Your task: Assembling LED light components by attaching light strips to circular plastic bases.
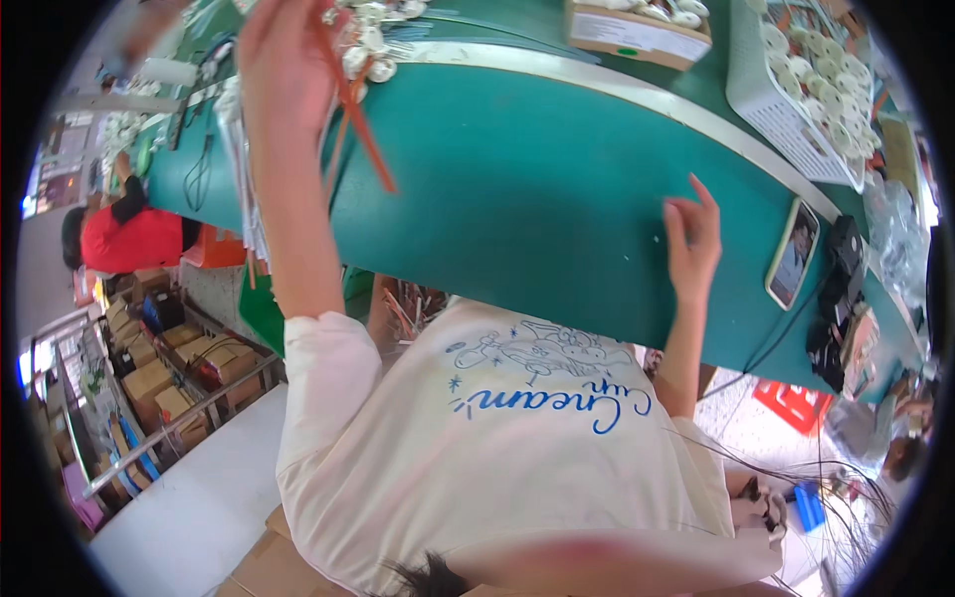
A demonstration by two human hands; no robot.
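My left hand is raised at the upper left, over a pile of white round parts with wires. It is blurred and the top edge cuts off its fingers, so its grip is unclear. Orange-red wires hang beside it, smeared by motion, their upper ends out of sight at the fingers. My right hand hovers over the right part of the green table. Its index finger points up, apart from the thumb, the other fingers are loosely bent, and nothing shows in it.
A phone lies right of my right hand, near a black cable bundle. Beyond the pale ledge stand a white basket of white round parts and a cardboard box. Pale wires hang at the left edge. A person in red sits far left.
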